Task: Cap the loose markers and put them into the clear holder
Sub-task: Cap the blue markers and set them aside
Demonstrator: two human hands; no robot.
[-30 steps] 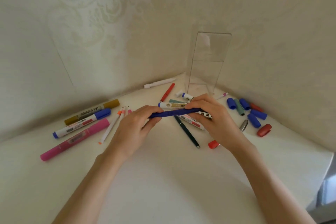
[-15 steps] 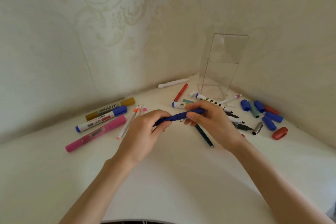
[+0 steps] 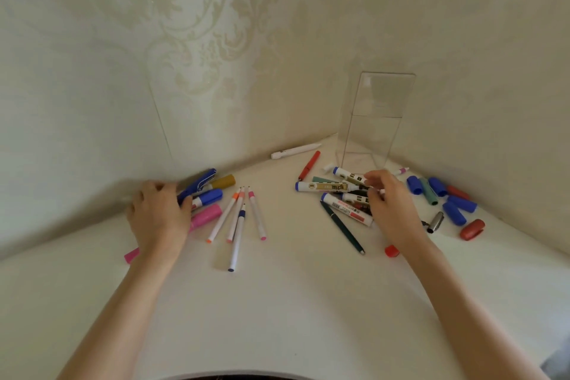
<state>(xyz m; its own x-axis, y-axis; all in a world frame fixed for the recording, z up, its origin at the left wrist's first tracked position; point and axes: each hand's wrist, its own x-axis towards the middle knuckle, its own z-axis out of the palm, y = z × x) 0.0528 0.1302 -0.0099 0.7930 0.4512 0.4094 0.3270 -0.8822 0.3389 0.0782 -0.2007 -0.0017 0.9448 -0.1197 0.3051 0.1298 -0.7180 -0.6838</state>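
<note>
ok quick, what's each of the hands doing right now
Left hand: holding the dark blue marker, fingers curled round it.
Right hand: fingers bent over the white markers; cannot tell if it grips one.

Blurred by motion: blue pen [image 3: 197, 183] gripped in left hand [image 3: 159, 216]. Hidden under that hand: middle of pink marker [image 3: 206, 215]. Covered by right hand [image 3: 391, 207]: near ends of white markers [image 3: 320, 187], grip there unclear. Too small to read: marker labels. Cut off at bottom edge: forearms.
</note>
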